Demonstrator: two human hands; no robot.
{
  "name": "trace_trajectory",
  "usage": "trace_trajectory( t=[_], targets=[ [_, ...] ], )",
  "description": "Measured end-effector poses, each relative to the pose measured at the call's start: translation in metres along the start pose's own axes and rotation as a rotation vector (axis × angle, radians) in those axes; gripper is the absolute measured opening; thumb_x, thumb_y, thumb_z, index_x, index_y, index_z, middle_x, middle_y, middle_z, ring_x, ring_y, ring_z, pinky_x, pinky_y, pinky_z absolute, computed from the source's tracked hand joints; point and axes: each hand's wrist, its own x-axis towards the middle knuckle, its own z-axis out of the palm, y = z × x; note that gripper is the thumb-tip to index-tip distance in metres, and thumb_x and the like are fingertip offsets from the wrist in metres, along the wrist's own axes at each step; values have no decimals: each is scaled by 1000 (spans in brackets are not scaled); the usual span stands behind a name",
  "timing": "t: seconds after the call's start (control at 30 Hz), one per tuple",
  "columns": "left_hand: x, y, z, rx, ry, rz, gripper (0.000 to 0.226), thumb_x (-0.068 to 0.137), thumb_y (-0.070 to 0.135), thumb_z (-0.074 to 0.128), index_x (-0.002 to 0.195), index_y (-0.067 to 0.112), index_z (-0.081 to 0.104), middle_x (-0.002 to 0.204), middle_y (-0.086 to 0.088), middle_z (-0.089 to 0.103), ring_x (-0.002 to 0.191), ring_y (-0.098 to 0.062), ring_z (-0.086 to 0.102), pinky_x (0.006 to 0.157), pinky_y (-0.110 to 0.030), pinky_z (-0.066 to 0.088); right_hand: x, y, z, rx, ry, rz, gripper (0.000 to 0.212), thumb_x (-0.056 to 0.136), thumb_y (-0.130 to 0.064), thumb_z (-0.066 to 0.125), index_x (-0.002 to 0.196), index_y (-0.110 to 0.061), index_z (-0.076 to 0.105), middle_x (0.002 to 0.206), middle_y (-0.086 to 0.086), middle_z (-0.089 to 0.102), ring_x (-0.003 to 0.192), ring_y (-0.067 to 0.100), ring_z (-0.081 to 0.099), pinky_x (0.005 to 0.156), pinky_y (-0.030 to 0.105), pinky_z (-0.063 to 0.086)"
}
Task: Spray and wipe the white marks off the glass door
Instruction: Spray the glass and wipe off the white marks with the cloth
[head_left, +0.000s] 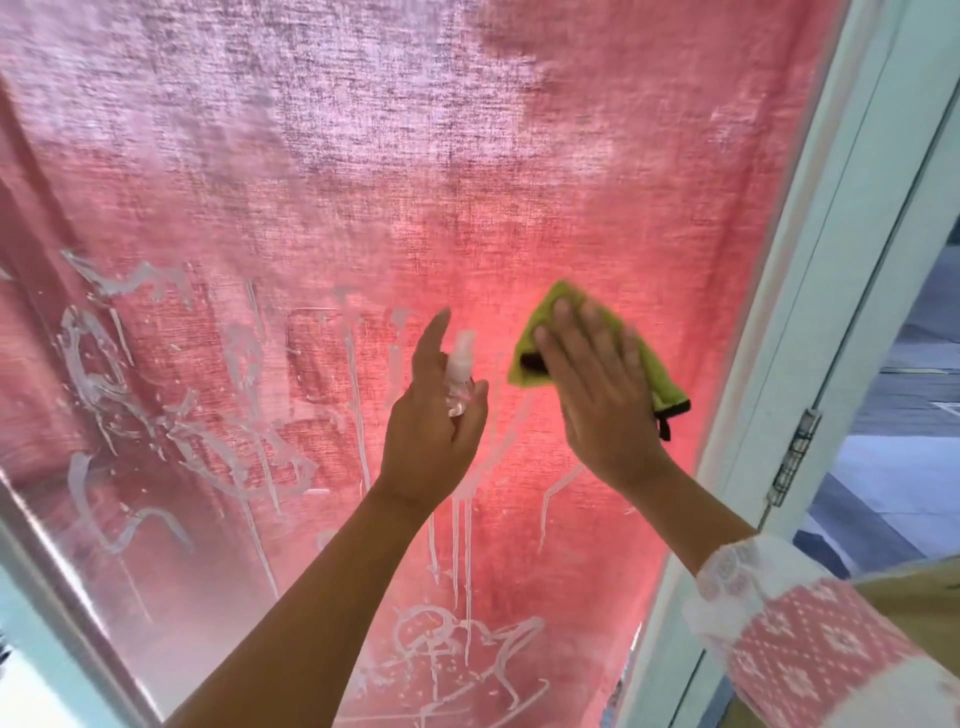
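Right sleeve (810, 639), pink-and-white pattern, is nearest, low at the right edge of the glass door (753, 415). Left hand (431, 431) grips a small clear spray bottle (460, 374) in front of the door's middle, index finger raised beside the nozzle. Right hand (602, 395), fingers flat and straight, presses a green cloth (550, 312) onto the door, right of centre. White marks (239, 415): scrawls across the door's left and bottom, drips below both hands. Pink fabric (467, 156) hangs behind the door.
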Motion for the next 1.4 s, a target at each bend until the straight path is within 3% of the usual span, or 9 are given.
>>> trace_trajectory(
  t=[0.13,0.27,0.4,0.5,0.6,0.7,0.87,1.13,1.4],
  targets=[
    [-7,-3,-4,-82,90,-136,48,94,19,60,132,18,31,87,5,57,63,-7,57,55,-19,46,-30,20,-10,-27,-102,-193,55,92,3,49,144,-13,37,150,6,34,142,23,28,118,44,14],
    [-9,3,-11,-120,176,-208,36,90,23,66,118,21,44,83,8,59,67,-4,58,58,-12,45,5,24,-20,32,-26,-23,52,92,3,52,142,-9,41,150,9,32,143,26,24,118,47,12],
    [-9,9,-13,-127,228,-281,33,89,34,60,116,26,43,77,4,59,59,-14,57,53,-31,48,32,16,-17,58,67,94,49,95,1,51,142,-7,41,151,9,28,144,27,18,118,50,9],
    [-5,17,-13,-204,236,-378,17,90,37,58,94,21,53,69,4,54,56,-14,51,53,-40,46,14,18,-9,9,49,17,58,89,6,56,143,-8,40,151,8,29,145,26,16,118,50,11],
    [1,29,-13,-451,302,-613,41,94,46,52,75,10,60,60,1,53,54,-13,47,53,-30,41,-3,28,-13,-7,-12,-116,61,87,10,55,143,-9,40,150,8,33,143,27,25,117,49,15],
    [7,36,-15,-483,361,-750,60,94,55,43,64,7,63,51,-1,53,47,-12,47,50,-28,40,3,36,-23,40,-22,-104,55,91,7,52,142,-10,41,149,10,35,141,28,29,116,50,19],
    [18,38,-15,-359,391,-758,66,88,63,49,42,19,63,46,-1,58,47,-17,52,61,-36,48,54,35,-26,57,97,156,46,98,-2,44,144,-7,38,153,13,27,144,31,18,119,49,7],
    [22,38,-17,-198,357,-756,64,85,66,51,44,19,62,45,-1,58,50,-20,55,73,-46,54,17,33,-20,7,35,-37,57,91,5,56,144,-8,39,152,11,30,143,29,25,118,49,12],
    [32,32,-35,-110,379,-716,54,88,46,53,45,14,58,44,2,54,50,-20,51,69,-43,52,25,20,-16,23,70,69,53,92,4,53,142,-7,40,151,12,31,143,30,21,117,52,11]
  ],
)
